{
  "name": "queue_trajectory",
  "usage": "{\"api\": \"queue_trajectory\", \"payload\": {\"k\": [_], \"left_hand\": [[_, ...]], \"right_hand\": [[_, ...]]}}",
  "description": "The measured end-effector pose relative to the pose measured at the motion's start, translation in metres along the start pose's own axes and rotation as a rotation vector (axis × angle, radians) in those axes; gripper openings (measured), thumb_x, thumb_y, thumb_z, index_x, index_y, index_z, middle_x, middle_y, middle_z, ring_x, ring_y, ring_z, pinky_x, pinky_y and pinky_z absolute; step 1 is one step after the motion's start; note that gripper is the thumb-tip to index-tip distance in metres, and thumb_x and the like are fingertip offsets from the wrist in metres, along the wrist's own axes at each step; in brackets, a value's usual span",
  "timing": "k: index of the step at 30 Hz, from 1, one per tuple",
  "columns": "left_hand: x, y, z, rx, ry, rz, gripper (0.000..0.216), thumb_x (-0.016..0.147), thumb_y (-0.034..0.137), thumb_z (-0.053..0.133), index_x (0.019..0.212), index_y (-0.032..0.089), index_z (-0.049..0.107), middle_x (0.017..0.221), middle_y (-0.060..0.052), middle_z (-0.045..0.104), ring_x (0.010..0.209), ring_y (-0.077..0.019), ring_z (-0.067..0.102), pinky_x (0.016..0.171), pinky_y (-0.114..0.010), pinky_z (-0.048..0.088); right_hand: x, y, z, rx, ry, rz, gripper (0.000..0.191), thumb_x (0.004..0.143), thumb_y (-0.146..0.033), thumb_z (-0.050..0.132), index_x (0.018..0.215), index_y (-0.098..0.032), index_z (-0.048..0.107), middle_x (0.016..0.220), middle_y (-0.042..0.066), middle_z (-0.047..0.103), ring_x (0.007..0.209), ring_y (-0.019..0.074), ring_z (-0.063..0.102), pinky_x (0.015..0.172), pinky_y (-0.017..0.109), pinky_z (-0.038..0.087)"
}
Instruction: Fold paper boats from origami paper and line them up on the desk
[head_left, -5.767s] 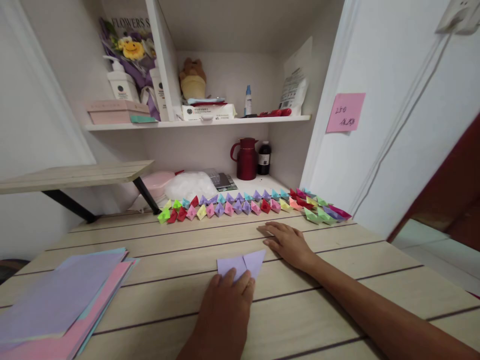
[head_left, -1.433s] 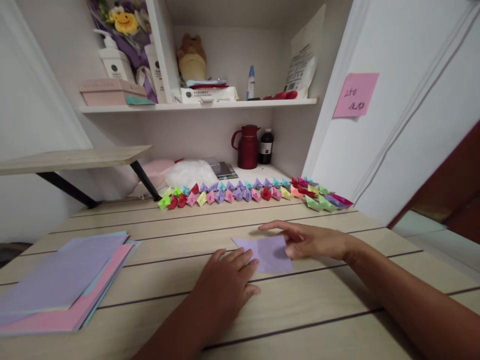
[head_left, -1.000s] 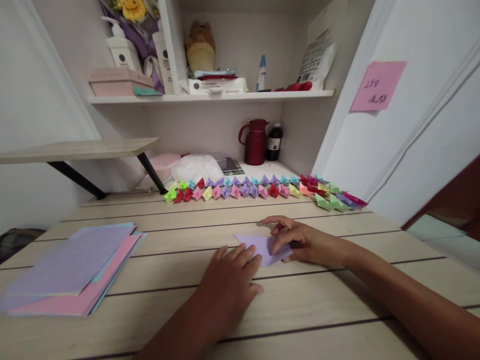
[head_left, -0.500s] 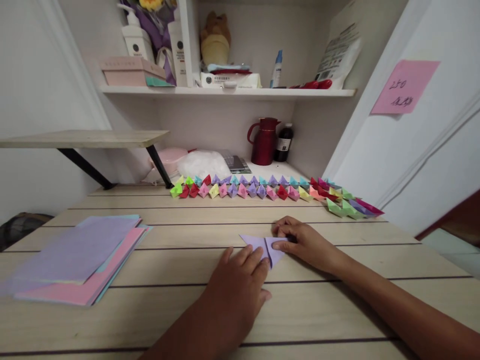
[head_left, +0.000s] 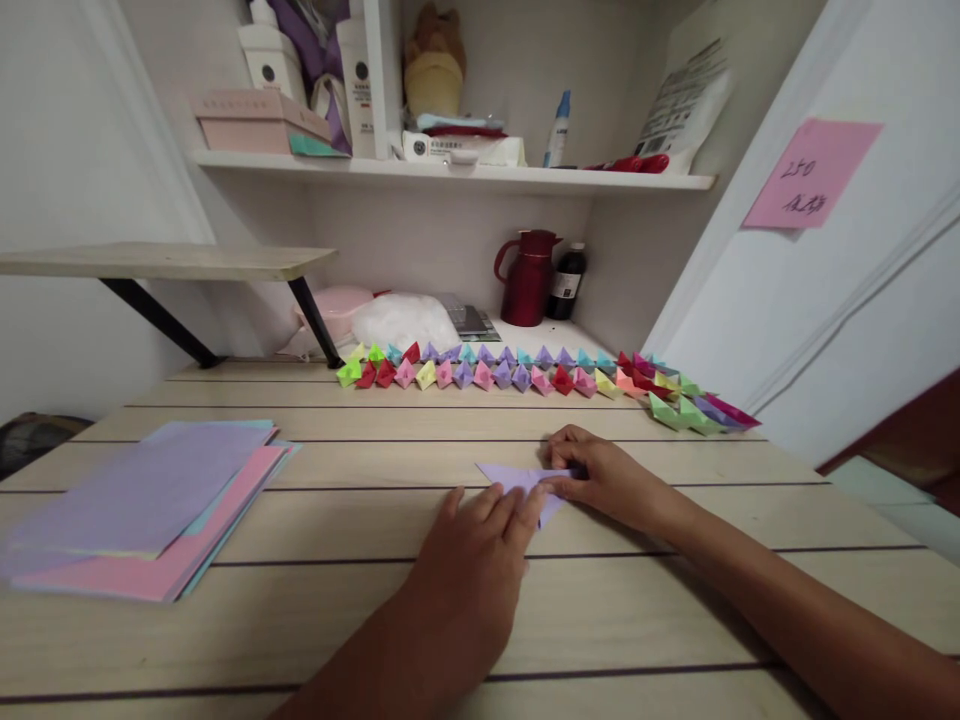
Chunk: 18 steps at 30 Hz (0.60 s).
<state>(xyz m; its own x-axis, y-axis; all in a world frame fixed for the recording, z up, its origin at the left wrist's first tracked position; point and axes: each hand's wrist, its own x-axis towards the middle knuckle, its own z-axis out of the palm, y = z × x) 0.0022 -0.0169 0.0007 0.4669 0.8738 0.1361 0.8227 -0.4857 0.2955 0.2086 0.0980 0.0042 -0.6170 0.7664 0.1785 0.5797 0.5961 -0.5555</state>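
Note:
A folded piece of lilac paper (head_left: 491, 472), roughly a triangle pointing toward me, lies on the wooden tabletop. My left hand (head_left: 480, 560) rests on its left and middle part, fingers stretched out and pressing it down; the left thumb is mostly hidden. At the right corner my right hand (head_left: 600, 478) pinches the paper between its thumb and curled fingers. The left index fingertip sits right beside the right thumb tip. Both hands cover much of the paper, so its creases show only in part.
Left of the hands lies a stack of coloured paper sheets (head_left: 142, 500). Rows of small folded paper boats (head_left: 484, 376) line the table's back edge, with larger ones at the right. Behind them stand a red jug (head_left: 529, 280) and a dark bottle (head_left: 568, 285). A raised wooden shelf (head_left: 165, 260) overhangs the left.
My left index finger has slid up and right along the paper to the right thumb. The dark gap between the two flaps no longer shows. The view has tilted slightly.

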Motion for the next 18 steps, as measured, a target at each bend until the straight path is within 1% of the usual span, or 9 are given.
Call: {"api": "queue_trajectory", "payload": {"k": [1,3,7,11,13,15,18], "left_hand": [[0.0,0.0,-0.001,-0.004,-0.003,0.001,0.058,0.091,0.02,0.036,0.146,0.029,0.023,0.146,-0.004,0.043,0.133,-0.026,0.039,0.107,-0.056,0.028],[0.002,0.0,-0.002,0.0,-0.013,0.014,0.059,0.088,0.022,0.039,0.145,0.032,0.026,0.146,-0.004,0.043,0.132,-0.0277,0.039,0.105,-0.057,0.029],[0.004,-0.002,-0.004,0.023,-0.071,0.027,0.053,0.086,0.028,0.044,0.139,0.027,0.042,0.147,-0.009,0.041,0.134,-0.0307,0.036,0.106,-0.059,0.026],[0.005,-0.002,-0.005,0.027,-0.094,0.013,0.054,0.084,0.026,0.045,0.137,0.027,0.044,0.148,-0.009,0.039,0.135,-0.0304,0.034,0.106,-0.059,0.026],[0.005,-0.002,-0.004,0.033,-0.094,0.012,0.054,0.083,0.025,0.045,0.137,0.028,0.044,0.148,-0.008,0.038,0.135,-0.0304,0.035,0.106,-0.059,0.026],[0.006,-0.002,-0.003,0.046,-0.094,0.014,0.053,0.084,0.026,0.045,0.137,0.028,0.045,0.148,-0.008,0.038,0.134,-0.0309,0.036,0.106,-0.059,0.027],[0.007,-0.003,-0.001,0.072,-0.096,0.002,0.052,0.085,0.028,0.043,0.137,0.028,0.046,0.148,-0.008,0.039,0.133,-0.0318,0.037,0.104,-0.06,0.029]], "right_hand": [[0.0,0.0,0.0,0.001,0.004,-0.002,0.018,0.079,-0.03,0.061,0.069,-0.021,0.05,0.094,0.004,0.057,0.083,0.0185,0.057,0.078,0.033,0.046],[0.0,0.0,0.0,0.005,0.007,-0.005,0.018,0.079,-0.03,0.061,0.069,-0.021,0.05,0.094,0.004,0.057,0.084,0.0188,0.057,0.078,0.033,0.046],[-0.001,-0.001,0.001,0.011,0.011,-0.004,0.019,0.079,-0.031,0.063,0.069,-0.021,0.052,0.095,0.004,0.057,0.086,0.0191,0.057,0.079,0.033,0.046],[-0.001,0.003,0.002,0.001,0.045,0.014,0.016,0.078,-0.034,0.066,0.074,-0.021,0.057,0.096,0.004,0.058,0.085,0.0192,0.058,0.078,0.032,0.047],[0.0,0.01,0.001,-0.034,0.081,0.028,0.018,0.076,-0.036,0.068,0.083,-0.022,0.061,0.101,0.005,0.058,0.085,0.0194,0.059,0.078,0.033,0.048],[0.0,0.021,-0.003,-0.098,0.144,0.07,0.024,0.074,-0.039,0.07,0.092,-0.024,0.064,0.107,0.005,0.058,0.088,0.0206,0.059,0.08,0.035,0.048],[0.0,0.038,-0.01,-0.176,0.253,0.149,0.025,0.074,-0.038,0.069,0.095,-0.025,0.066,0.108,0.006,0.06,0.099,0.0246,0.058,0.087,0.039,0.046]]}}
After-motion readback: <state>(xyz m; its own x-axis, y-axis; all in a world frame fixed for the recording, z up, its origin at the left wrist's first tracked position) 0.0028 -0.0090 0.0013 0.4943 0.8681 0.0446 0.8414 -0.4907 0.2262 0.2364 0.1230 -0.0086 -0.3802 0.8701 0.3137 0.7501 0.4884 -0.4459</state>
